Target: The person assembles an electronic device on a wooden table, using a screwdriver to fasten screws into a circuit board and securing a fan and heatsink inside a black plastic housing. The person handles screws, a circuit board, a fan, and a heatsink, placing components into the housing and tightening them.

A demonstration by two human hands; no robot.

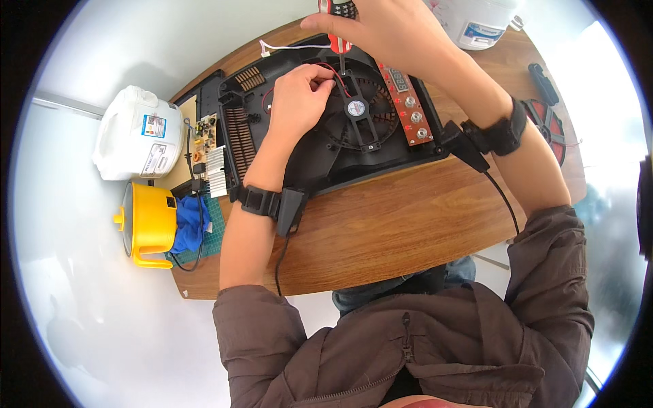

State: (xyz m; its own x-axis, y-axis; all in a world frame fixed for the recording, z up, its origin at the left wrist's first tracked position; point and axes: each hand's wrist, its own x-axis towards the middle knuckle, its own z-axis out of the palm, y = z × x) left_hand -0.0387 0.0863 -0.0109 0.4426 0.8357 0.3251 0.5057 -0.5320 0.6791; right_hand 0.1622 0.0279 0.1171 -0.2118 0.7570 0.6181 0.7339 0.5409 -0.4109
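Observation:
A black plastic appliance housing [309,163] lies on the wooden table with a round cooling fan [356,109] inside it. My right hand [391,30], partly cut off by the upper edge, is closed around the red, black and white handle of a screwdriver [339,45]. Its shaft points down at the far end of the fan's frame. Beside the tip, my left hand [299,98] has thumb and fingers pinched together; what they grip is hidden. Thin red and black wires run past these fingers. A white cable with a connector [265,49] lies beyond the housing's far edge.
A red circuit board [412,115] with a display and knobs sits at the housing's right. To the left are a component board [204,139], a white jug [139,132], a yellow pot [151,224] and a blue cloth [190,224]. A white bucket [476,24] stands far right.

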